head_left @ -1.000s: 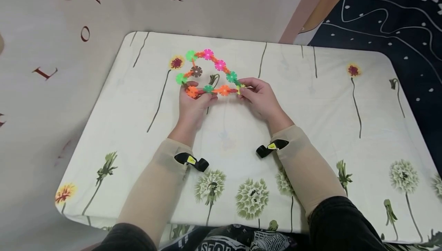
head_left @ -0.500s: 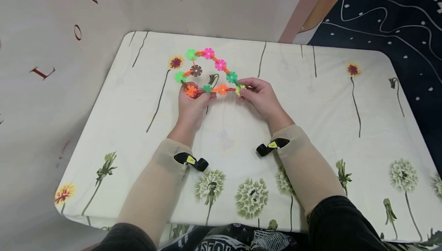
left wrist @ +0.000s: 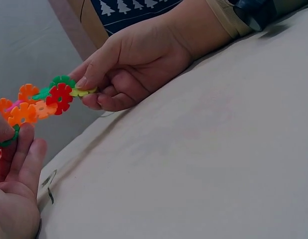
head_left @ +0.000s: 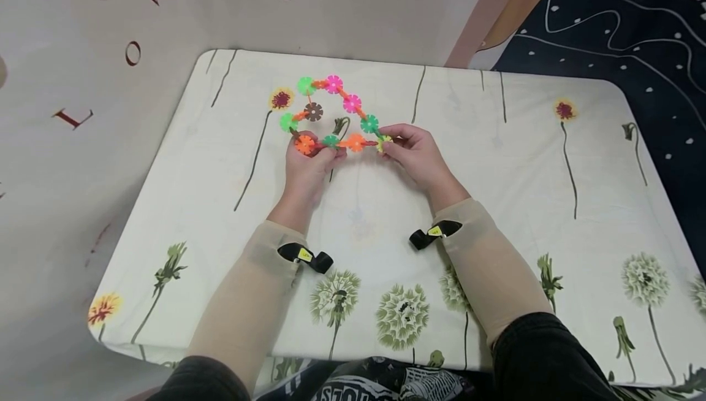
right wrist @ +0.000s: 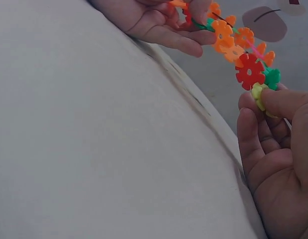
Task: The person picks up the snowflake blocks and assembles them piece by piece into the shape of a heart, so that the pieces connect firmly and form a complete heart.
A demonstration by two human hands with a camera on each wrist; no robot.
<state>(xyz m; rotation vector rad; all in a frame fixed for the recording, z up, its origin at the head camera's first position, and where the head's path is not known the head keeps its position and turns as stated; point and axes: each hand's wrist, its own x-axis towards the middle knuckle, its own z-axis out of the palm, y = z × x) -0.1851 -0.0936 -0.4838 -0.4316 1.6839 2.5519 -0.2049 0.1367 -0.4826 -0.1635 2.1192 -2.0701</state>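
Observation:
A ring of linked plastic snowflake discs [head_left: 352, 104], in pink, orange, green, brown, red and yellow, is held up over the table between both hands. My left hand [head_left: 306, 171] grips its near left side, around an orange and a green disc. At the near right corner, the thumb and fingers of my right hand [head_left: 416, 156] pinch a yellow disc [right wrist: 258, 95]. A red disc [left wrist: 60, 98] joins that yellow one in the left wrist view. The left fingers hide part of the ring's near side.
Under the hands lies a table with a white flower-print cloth [head_left: 496, 162]. A pale wall with letters [head_left: 353, 15] rises behind and to the left. A dark patterned surface [head_left: 651, 82] lies beyond the right edge.
Both hands keep their hold on the ring of discs. The ring has shifted only very slightly; otherwise the scene looks the same.

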